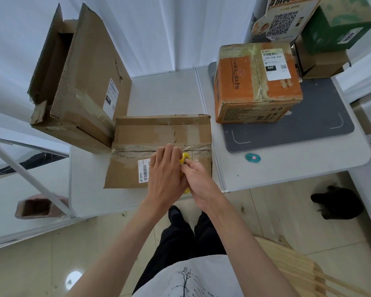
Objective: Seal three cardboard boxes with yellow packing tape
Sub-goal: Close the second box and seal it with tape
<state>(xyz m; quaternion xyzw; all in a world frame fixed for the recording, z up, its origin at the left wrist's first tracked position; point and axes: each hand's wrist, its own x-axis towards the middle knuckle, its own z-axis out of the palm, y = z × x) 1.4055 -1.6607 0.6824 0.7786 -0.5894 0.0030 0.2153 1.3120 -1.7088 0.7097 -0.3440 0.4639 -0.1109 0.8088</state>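
While your left hand grips the yellow tape roll steady over the flat box at six o'clock, your right hand pinches its edge, probably picking for the free end.

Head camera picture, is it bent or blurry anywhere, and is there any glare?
Head view: strong wide-angle bending, so the table edges and the open box lean outward; the centre is fairly sharp, the label on the flat box readable as a barcode; light is soft and even with faint shadows; one bright glare spot on the floor lower left; the hands hide most of the yellow tape roll.
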